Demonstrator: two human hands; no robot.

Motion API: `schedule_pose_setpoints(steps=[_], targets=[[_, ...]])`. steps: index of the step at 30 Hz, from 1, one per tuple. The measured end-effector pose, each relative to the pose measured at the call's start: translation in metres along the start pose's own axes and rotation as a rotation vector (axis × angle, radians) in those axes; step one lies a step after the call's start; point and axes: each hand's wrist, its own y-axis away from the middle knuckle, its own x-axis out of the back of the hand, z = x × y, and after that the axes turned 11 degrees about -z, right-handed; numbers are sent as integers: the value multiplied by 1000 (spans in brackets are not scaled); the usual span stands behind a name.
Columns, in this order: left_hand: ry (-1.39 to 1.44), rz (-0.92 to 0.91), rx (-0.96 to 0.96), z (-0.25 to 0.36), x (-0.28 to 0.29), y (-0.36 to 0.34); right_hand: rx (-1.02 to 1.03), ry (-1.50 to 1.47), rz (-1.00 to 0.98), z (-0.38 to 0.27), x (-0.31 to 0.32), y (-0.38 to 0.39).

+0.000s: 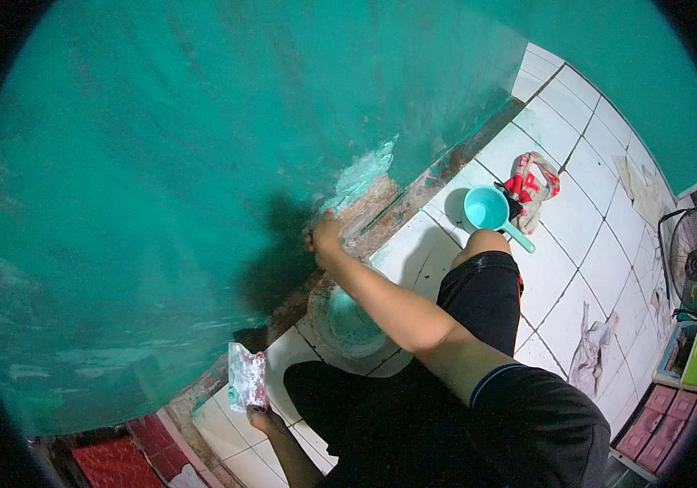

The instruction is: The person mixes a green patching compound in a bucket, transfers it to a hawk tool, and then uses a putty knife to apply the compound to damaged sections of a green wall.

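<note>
My left hand (267, 420) grips the lower end of a flat, putty-smeared plate (246, 376), whitish with green and reddish stains, held up near the foot of the wall. My right arm reaches across to the green wall (161, 195), where my right hand (327, 234) is closed close against its surface. Whatever its fingers hold is hidden. Just beyond that hand is a rough patch (369, 199) of pale green and bare brown plaster. Below my right forearm, a round, shallow basin (352, 332) with greenish residue sits on the floor, partly covered by the arm and my leg.
A light-teal dipper (487, 208) stands on the white tiles beside a red-and-white crumpled bag (532, 189). Further right lie a greyish crumpled plastic bag (594, 350), a fan (692, 256) and pink drawers (656, 427). A red item (116, 465) is at lower left.
</note>
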Motion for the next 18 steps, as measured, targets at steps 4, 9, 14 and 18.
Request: schedule_pose_setpoints(steps=[4,9,14,18], targets=[[-7,1,-6,-7,10,-5,8,-134,-175,10,-21,55],[-25,12,-58,-17,24,-14,8,-144,-35,-9,23,52],[-98,44,4,-4,7,-3,-30,-259,-34,-27,25,2],[-1,-57,39,12,-24,15,-81,-99,-117,-3,-1,35]])
